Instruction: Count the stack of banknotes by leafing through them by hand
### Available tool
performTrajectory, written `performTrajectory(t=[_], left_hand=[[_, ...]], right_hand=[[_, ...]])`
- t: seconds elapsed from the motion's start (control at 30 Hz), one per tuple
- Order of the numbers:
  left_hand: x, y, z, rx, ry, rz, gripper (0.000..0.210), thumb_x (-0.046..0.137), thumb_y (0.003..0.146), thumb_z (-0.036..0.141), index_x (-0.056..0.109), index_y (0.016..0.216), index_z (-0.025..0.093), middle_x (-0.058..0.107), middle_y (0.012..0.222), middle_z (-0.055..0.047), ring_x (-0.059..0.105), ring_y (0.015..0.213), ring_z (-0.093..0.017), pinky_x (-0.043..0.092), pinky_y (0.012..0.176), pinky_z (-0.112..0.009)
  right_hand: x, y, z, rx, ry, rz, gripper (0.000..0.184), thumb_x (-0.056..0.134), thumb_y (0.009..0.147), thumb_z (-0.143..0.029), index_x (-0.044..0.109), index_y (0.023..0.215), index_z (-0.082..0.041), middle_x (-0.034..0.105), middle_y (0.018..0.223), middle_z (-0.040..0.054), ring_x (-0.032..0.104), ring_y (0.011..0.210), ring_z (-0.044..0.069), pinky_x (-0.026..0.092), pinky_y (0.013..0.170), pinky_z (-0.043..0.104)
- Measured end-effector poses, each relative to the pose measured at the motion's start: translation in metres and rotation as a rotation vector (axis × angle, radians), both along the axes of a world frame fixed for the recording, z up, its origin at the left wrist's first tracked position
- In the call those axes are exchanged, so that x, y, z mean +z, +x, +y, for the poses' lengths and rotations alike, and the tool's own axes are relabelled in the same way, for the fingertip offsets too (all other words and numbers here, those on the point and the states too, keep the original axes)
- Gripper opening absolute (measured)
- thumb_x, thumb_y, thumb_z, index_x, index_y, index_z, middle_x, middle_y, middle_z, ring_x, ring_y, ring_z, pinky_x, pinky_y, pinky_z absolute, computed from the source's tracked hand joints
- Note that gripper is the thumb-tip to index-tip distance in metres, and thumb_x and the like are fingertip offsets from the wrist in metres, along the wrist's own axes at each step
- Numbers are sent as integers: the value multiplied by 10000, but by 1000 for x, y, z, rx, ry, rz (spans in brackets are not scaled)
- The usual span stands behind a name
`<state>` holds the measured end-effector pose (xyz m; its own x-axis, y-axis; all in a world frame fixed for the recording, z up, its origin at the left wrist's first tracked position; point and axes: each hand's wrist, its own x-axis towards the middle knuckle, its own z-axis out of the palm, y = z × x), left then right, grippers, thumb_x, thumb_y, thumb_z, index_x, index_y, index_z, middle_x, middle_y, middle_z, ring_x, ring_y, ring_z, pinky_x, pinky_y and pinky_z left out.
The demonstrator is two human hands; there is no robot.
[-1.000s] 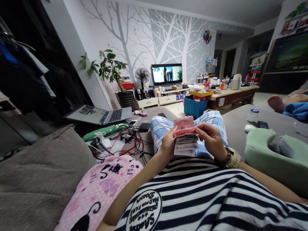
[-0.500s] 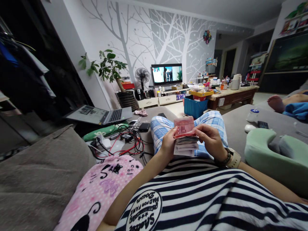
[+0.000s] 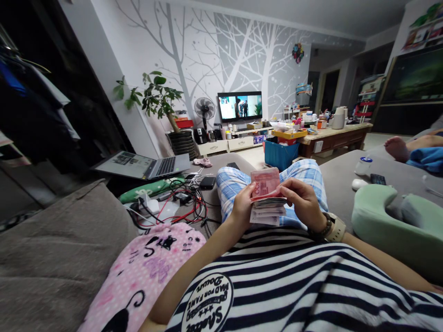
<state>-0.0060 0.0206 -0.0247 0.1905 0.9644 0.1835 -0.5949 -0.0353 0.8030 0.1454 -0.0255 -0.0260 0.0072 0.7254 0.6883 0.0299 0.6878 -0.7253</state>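
A folded stack of banknotes is held above my lap, its red upper notes standing up and its paler lower ends hanging down in layers. My left hand is closed on the stack's left side, the thumb lying against the red notes. At the right edge, my right hand pinches the corner of a red note between thumb and fingers. A beaded bracelet and a pale watch circle my right wrist. Under the notes are my blue checked trousers.
To the left lie an open laptop, tangled cables and a pink blanket. On the right are a green neck pillow, a white mouse and a remote. Another person's foot rests at far right.
Almost nothing differs. Both hands stay on the banknotes, with only a very slight shift of the notes and fingers.
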Motion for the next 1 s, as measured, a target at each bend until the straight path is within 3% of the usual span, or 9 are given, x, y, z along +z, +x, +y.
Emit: performTrajectory(t=[0.1,0.43,0.7,1.0], left_hand=[[-1,0,2,-104,-43,-9,127,663,713,268,659,800,175,740,859,-81,655,1042,-316,552,863,-429],[2,1,-3,-116,-8,-4,157,700,689,276,623,778,171,729,828,-80,666,998,-319,562,825,-426],[2,-2,-4,-169,-17,-10,210,735,660,247,638,832,176,732,804,-69,687,947,-297,565,790,-396],[3,-3,-8,-183,15,48,342,793,615,257,675,914,141,735,749,-58,709,785,-245,549,676,-314]], right_hand=[[0,0,0,6,20,6,268,580,893,-400,654,735,-196,594,644,3,418,508,109,328,471,258],[2,-1,0,-22,26,21,248,609,876,-347,627,687,-188,609,651,0,402,513,100,309,489,262],[-2,1,10,-104,-16,103,287,696,806,-375,552,647,-184,476,586,-36,388,553,104,307,521,259],[3,2,11,-133,-106,85,370,656,819,-460,516,613,-186,441,556,-46,357,526,94,286,501,255]])
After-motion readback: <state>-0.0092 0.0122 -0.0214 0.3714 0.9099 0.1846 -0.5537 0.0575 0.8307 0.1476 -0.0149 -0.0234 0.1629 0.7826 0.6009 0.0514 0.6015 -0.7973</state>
